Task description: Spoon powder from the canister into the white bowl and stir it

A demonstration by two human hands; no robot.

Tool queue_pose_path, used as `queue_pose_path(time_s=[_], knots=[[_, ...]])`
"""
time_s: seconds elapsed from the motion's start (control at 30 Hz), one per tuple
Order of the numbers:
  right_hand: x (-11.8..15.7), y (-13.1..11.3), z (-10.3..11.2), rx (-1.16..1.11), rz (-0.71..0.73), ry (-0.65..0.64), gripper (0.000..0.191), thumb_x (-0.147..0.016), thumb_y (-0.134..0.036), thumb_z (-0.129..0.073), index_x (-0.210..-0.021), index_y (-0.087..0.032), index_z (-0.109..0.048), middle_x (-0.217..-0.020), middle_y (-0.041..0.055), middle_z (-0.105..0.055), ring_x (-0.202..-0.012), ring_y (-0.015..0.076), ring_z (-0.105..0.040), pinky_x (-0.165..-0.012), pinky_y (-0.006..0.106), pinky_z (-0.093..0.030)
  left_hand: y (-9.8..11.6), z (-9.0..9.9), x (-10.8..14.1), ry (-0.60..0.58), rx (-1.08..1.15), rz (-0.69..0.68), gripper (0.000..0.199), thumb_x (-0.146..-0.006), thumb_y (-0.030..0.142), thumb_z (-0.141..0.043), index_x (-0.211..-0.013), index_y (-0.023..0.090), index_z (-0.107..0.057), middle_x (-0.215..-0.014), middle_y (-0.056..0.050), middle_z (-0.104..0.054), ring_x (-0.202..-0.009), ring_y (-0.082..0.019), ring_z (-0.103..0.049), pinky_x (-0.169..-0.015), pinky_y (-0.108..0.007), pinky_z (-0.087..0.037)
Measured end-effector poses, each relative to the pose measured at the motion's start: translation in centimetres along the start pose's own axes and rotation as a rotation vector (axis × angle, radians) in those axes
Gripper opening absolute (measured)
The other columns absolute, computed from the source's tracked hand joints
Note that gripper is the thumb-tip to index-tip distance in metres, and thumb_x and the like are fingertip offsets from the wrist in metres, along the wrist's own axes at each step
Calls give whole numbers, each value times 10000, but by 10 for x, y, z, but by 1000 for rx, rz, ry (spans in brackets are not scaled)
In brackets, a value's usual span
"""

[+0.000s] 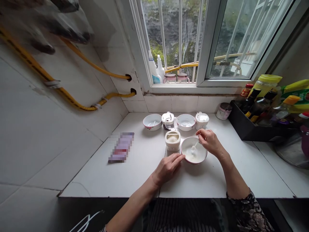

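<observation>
A white bowl (201, 158) with a pinkish rim stands on the counter and holds some white contents. My right hand (210, 140) is closed in a pinch on the handle of a small white spoon (193, 149), whose head is down in the bowl. On the near left side, my left hand (169, 167) grips the bowl's rim between fingers and thumb; the thumb is partly hidden. Just beyond that hand is a white seasoning jar (173, 146) with pale contents showing in its top, close beside the bowl.
Farther back stand a white bowl (152, 125), a jar with dark contents (167, 118), another bowl (186, 124) and a white jar (202, 120). A purple packet (122, 148) lies left. A black bottle box (246, 130) is on the right; a window sill (173, 87) runs behind.
</observation>
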State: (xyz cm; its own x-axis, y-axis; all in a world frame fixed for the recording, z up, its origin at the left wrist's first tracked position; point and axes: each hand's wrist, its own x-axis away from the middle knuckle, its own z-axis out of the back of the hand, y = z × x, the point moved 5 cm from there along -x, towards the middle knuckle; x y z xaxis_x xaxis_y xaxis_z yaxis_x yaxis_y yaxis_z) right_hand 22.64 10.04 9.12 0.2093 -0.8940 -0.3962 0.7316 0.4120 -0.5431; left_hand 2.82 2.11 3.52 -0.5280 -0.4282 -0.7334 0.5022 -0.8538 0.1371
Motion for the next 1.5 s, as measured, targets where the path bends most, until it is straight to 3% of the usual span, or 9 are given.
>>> queue_pose_path(time_s=[0.17, 0.33, 0.5, 0.67, 0.77, 0.9, 1.17, 1.37, 1.5], knots=[[1, 2, -4, 79, 26, -27, 180, -826, -153, -474, -816, -218, -641, -580, 24, -613, -726, 223, -537, -813, 381, -437, 0, 0, 0, 5, -1, -14, 312, -953, 68, -383, -1214, 117, -545, -971, -112, -675, -847, -171, -668, -684, -261, -580], [4, -10, -12, 3, 91, -114, 184, -850, -145, -476, -820, -216, -643, -640, 22, -645, -740, 203, -566, -768, 334, -454, -1, 0, 0, -4, 2, -6, 317, -966, 80, -369, -1226, 122, -544, -982, -112, -674, -868, -167, -668, -696, -259, -580], [4, -12, -2, 41, 108, -17, 154, -903, -176, -481, -855, -212, -624, -647, 12, -656, -694, 191, -576, -821, 360, -443, 0, 0, 1, -6, 3, -9, 317, -964, 74, -371, -1226, 121, -543, -994, -112, -676, -871, -167, -667, -693, -261, -583], [2, -9, -4, 125, 119, -9, 109, -908, -156, -503, -870, -190, -599, -730, 43, -689, -681, 189, -599, -835, 380, -430, 0, 0, 1, 8, 9, -9, 303, -958, 68, -385, -1210, 113, -547, -986, -112, -677, -858, -173, -667, -678, -267, -586], [4, -15, -11, 111, 155, -75, 129, -890, -123, -512, -823, -183, -603, -779, 64, -696, -720, 193, -601, -792, 360, -436, 0, 1, 0, -2, 4, -11, 307, -962, 69, -376, -1213, 116, -546, -991, -114, -678, -868, -171, -670, -683, -266, -586], [8, -20, -15, -83, 166, -284, 171, -881, -105, -514, -777, -196, -615, -722, 19, -672, -697, 159, -583, -698, 288, -445, 1, 3, -2, -8, -14, -13, 305, -966, 73, -371, -1213, 118, -544, -988, -113, -680, -861, -169, -675, -671, -258, -584], [6, -10, -9, 42, 177, -133, 203, -861, -32, -513, -833, -193, -634, -736, 29, -680, -715, 167, -571, -781, 341, -427, 1, 3, -1, -21, -8, -17, 300, -970, 72, -368, -1212, 109, -542, -990, -118, -681, -873, -178, -678, -685, -270, -594], [8, -15, -17, 7, 196, -226, 192, -866, -60, -540, -811, -199, -661, -771, 32, -700, -748, 172, -572, -837, 372, -434, 0, 3, -1, -27, -12, -15, 316, -974, 79, -361, -1235, 121, -533, -999, -119, -682, -886, -175, -678, -702, -270, -594], [9, -22, -13, -113, 158, -294, 158, -835, -90, -567, -787, -197, -673, -750, 27, -677, -753, 169, -573, -750, 323, -454, 1, 3, -1, -26, -12, -13, 308, -970, 81, -369, -1224, 118, -539, -999, -118, -681, -880, -178, -677, -696, -269, -593]])
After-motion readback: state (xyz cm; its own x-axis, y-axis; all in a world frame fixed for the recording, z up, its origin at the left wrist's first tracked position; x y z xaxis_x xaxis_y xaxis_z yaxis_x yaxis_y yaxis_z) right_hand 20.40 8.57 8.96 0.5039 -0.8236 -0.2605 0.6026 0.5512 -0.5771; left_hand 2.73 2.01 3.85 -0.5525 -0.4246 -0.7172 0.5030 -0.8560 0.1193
